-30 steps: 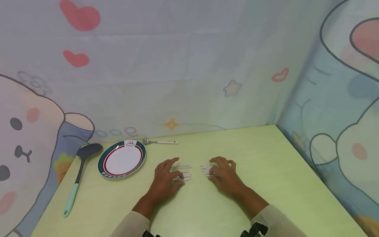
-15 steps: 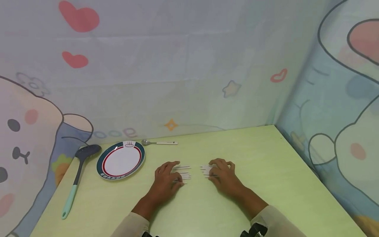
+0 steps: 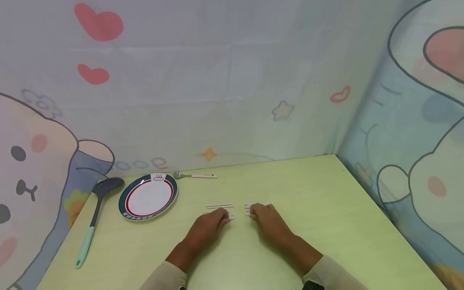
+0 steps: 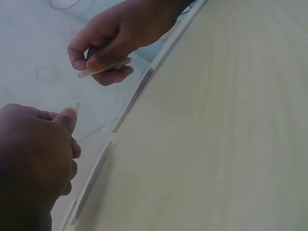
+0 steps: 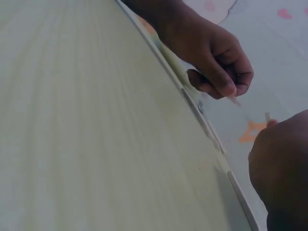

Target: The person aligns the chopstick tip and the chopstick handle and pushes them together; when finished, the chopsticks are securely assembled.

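Observation:
My left hand pinches a thin white stick, whose pale tip pokes past the fingertips in the right wrist view. Opposite it, my right hand pinches another thin white stick between thumb and fingers, seen in the left wrist view. Both hands are low over the table with a narrow gap between them. Just beyond the left hand lies a row of similar white sticks. A second row of sticks is partly covered by the right hand.
To the left stands a white plate with a dark green rim. A slotted black turner with a mint handle lies beyond it, near the table's left edge. A small spoon lies at the back, close to the printed curtain.
Both hands have drawn back slightly toward the body and their spread fingers have closed to a pinch on sticks. More of the left row now shows.

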The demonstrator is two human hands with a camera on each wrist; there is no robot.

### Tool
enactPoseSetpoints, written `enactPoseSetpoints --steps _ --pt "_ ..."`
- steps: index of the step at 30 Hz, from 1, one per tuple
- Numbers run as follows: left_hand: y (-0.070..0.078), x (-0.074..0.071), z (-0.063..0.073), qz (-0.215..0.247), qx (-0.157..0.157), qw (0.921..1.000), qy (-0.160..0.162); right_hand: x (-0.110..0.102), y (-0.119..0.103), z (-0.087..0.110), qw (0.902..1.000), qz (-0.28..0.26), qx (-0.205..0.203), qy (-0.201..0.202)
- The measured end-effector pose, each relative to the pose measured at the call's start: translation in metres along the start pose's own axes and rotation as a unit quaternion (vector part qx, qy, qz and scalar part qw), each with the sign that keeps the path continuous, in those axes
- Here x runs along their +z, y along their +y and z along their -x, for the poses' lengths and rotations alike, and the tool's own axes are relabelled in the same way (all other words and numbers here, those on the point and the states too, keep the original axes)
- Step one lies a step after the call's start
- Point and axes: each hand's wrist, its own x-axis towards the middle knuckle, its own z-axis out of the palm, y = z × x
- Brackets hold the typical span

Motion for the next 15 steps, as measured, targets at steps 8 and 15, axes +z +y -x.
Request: enactPoseSetpoints --steps 8,15 --pt "0.0018 0.0014 0.0043 -0.037 0.105 0.9920 0.060 -0.0003 -0.0060 0.0047 0.9940 0.037 -0.100 0.024" --pt "0.0021 0.0015 0.0041 -0.031 0.138 0.9869 0.078 -0.0010 -0.0092 0.0053 0.9889 0.019 -0.144 0.031"
